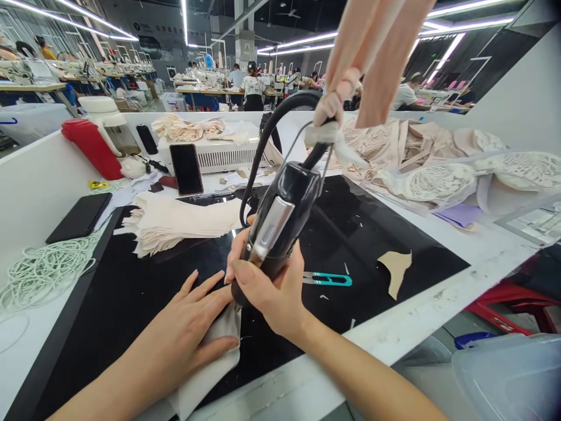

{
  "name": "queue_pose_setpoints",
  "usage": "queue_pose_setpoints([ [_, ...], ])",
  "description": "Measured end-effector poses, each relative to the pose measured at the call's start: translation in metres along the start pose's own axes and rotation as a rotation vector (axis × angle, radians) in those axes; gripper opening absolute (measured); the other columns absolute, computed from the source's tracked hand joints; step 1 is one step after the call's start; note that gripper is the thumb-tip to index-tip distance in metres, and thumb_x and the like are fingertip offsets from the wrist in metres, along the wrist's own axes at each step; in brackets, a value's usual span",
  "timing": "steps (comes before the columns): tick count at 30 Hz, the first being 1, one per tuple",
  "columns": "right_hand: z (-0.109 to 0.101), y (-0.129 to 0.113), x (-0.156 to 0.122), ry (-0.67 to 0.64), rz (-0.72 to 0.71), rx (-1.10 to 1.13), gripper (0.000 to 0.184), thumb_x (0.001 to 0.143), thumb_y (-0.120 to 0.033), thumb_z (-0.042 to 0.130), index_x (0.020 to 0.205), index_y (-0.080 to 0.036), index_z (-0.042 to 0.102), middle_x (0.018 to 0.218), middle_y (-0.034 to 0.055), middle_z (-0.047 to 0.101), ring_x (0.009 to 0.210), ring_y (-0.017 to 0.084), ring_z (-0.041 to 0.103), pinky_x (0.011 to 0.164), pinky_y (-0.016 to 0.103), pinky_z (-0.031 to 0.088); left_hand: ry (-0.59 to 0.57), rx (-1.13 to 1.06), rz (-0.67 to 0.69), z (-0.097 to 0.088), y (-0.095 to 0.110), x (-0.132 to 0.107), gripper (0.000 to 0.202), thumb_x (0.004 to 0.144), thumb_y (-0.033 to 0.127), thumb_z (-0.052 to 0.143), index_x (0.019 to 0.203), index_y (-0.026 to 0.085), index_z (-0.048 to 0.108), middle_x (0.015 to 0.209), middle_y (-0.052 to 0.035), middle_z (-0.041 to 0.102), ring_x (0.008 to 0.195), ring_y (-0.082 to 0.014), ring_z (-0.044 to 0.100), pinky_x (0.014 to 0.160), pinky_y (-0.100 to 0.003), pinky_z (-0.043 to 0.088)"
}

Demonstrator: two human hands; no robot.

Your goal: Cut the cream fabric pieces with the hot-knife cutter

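Observation:
My right hand (276,286) is wrapped around a black corded hand-held electric tool (280,216) with a silver lever on its side. The tool is tilted, its lower end down at a beige fabric piece (214,356) near the front edge. My left hand (193,321) lies flat on that fabric, fingers spread, fingertips close to the tool's base. Whatever the tool's working end touches is hidden behind my hands. Beige fabric strips (346,88) are knotted around the tool's cord from above. Just right of my right hand lie teal thread snips (328,279).
A stack of beige fabric pieces (175,219) lies behind my left hand on the black mat (350,234). A cut scrap (397,270) is at right. Phone (186,168), green cord (48,266), red bottle (92,149) and piled bra pieces (438,175) surround the mat.

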State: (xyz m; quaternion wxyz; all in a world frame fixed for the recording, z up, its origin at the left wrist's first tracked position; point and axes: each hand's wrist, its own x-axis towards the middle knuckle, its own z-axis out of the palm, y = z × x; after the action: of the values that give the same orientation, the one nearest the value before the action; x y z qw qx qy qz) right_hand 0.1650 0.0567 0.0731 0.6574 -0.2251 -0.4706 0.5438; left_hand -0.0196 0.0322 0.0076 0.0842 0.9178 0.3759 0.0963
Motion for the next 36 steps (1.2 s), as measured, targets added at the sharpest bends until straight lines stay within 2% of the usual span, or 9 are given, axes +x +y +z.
queue_pose_setpoints([
  [5,0.007,0.005,-0.004,-0.03,0.04,0.05,0.051,0.065,-0.028,0.093,0.086,-0.026,0.047,0.071,-0.0078,0.051,0.054,0.009,0.05,0.051,0.025,0.044,0.006,-0.008,-0.01,-0.003,0.002,0.001,0.064,0.098,0.043,0.068,0.156,0.03,0.045,0.151,-0.0079,0.061,0.143,-0.0373,0.052,0.124,-0.064,0.034],
  [9,0.006,0.002,-0.004,-0.032,0.026,0.01,0.051,0.063,-0.031,0.094,0.086,-0.027,0.049,0.07,-0.0071,0.056,0.054,0.01,0.052,0.051,0.025,0.047,0.002,-0.016,-0.017,-0.005,0.001,0.001,0.062,0.099,0.041,0.067,0.156,0.032,0.045,0.152,-0.0074,0.059,0.141,-0.0365,0.054,0.124,-0.064,0.034],
  [15,-0.006,-0.007,0.002,0.074,-0.052,-0.019,0.039,0.073,-0.025,0.081,0.088,-0.027,0.046,0.071,-0.0084,0.055,0.055,0.011,0.055,0.055,0.028,0.05,-0.045,0.029,-0.02,-0.004,-0.005,-0.001,0.064,0.099,0.051,0.066,0.156,0.033,0.043,0.151,-0.0057,0.06,0.146,-0.0358,0.049,0.122,-0.068,0.033],
  [19,-0.01,-0.004,0.003,0.063,-0.086,-0.012,0.037,0.075,-0.022,0.078,0.088,-0.027,0.044,0.07,-0.0095,0.054,0.056,0.01,0.056,0.056,0.027,0.049,-0.07,0.023,-0.033,-0.005,-0.007,-0.001,0.057,0.099,0.055,0.064,0.15,0.032,0.051,0.145,-0.006,0.066,0.143,-0.0352,0.052,0.123,-0.069,0.03],
  [22,-0.008,-0.002,0.002,0.053,-0.078,-0.01,0.036,0.075,-0.022,0.079,0.088,-0.026,0.045,0.073,-0.0086,0.056,0.057,0.01,0.056,0.055,0.027,0.05,-0.086,0.005,-0.024,-0.008,-0.007,0.001,0.052,0.099,0.053,0.067,0.145,0.032,0.056,0.147,-0.0044,0.064,0.146,-0.0338,0.05,0.126,-0.066,0.026],
  [28,-0.004,-0.003,0.0,0.044,-0.054,-0.004,0.036,0.073,-0.019,0.077,0.092,-0.026,0.048,0.072,-0.0085,0.054,0.056,0.01,0.055,0.053,0.027,0.049,-0.099,0.012,-0.029,-0.008,-0.007,0.002,0.063,0.099,0.049,0.068,0.155,0.033,0.043,0.157,-0.0045,0.055,0.152,-0.033,0.041,0.126,-0.065,0.027],
  [33,-0.005,-0.001,-0.002,0.056,-0.07,-0.017,0.036,0.072,-0.018,0.078,0.089,-0.025,0.048,0.074,-0.0073,0.057,0.057,0.011,0.057,0.055,0.028,0.05,-0.091,-0.041,-0.032,-0.006,-0.007,0.001,0.06,0.097,0.048,0.07,0.15,0.031,0.049,0.154,-0.0049,0.058,0.151,-0.0324,0.042,0.129,-0.063,0.022],
  [36,-0.005,-0.002,-0.002,0.048,-0.06,0.013,0.037,0.072,-0.016,0.078,0.089,-0.026,0.047,0.071,-0.0087,0.057,0.055,0.01,0.057,0.055,0.026,0.05,-0.109,-0.053,-0.047,-0.006,-0.007,0.001,0.06,0.097,0.046,0.07,0.151,0.031,0.047,0.154,-0.0048,0.058,0.151,-0.0326,0.042,0.128,-0.066,0.02],
])
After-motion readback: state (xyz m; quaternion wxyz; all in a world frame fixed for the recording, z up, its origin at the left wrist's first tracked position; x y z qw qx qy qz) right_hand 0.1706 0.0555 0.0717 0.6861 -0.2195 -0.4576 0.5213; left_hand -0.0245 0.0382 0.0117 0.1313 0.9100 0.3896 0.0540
